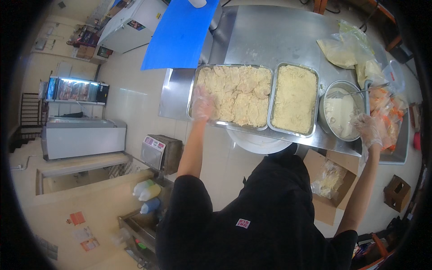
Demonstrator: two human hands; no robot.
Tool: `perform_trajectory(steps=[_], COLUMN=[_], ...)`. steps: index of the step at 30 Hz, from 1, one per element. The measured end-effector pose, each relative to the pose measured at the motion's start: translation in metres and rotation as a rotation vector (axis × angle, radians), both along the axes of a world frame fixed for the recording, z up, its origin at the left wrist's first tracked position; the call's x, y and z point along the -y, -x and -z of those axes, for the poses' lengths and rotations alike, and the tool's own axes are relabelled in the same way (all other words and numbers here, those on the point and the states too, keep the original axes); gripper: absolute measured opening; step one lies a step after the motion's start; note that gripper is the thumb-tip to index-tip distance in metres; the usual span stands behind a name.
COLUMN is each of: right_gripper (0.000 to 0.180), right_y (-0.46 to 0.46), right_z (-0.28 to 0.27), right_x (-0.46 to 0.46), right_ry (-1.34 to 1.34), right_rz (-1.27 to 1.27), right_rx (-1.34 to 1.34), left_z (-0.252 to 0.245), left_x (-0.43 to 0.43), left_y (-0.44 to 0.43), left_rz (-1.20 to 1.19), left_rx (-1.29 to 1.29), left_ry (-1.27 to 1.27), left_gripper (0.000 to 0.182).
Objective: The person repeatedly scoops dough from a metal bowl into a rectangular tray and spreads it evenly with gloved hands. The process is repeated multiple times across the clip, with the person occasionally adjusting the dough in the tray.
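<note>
In a clear plastic glove, my left hand (203, 104) is at the left end of a metal tray (271, 111) filled with flour-coated pieces, probably meat (241, 96). Its fingers are blurred, and whether they grip anything is unclear. Beside that tray stands a narrower metal tray (316, 101) of pale breading flour (294, 98). My right hand (368, 130), gloved too, is at the right rim of a round metal pot (324, 118). White batter (341, 108) with some lumps fills the pot. A metal utensil (362, 90) leans across its rim. The right fingertips are partly hidden.
Right of the pot, a grey bin (401, 145) holds orange-and-clear plastic bags (388, 114). Bags of pale powder (341, 55) lie on the steel table (270, 33). A blue board (182, 33) stands at the back left. Below are an open cardboard box (349, 162) and a white basin (258, 143).
</note>
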State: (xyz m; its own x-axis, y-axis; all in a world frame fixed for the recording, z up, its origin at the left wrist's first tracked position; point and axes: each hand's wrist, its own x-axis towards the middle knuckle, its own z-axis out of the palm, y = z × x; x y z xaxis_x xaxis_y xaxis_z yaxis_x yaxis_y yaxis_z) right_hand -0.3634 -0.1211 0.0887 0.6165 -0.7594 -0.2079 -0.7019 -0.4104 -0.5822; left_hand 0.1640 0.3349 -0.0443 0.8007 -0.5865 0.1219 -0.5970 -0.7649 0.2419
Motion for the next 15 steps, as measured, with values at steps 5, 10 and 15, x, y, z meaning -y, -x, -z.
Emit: perform_trajectory(steps=[5,10,15], right_gripper=[0.016,0.018,0.028], right_y=[0.009,0.009,0.017], right_z=[0.002,-0.014,-0.003], right_x=[0.004,0.002,0.026], right_ry=[0.051,-0.016,-0.137], right_rz=[-0.031,0.006,0.073], right_rx=[-0.169,-0.114,-0.076], left_z=[-0.035,-0.045,-0.005], left_x=[0.018,0.002,-0.017], left_y=[0.066,0.048,0.032], left_rz=[0.432,0.348,0.416], left_rx=[-0.140,-0.578,-0.629], left_ry=[0.035,-0.083,0.045], left_gripper=[0.045,0.034,0.028])
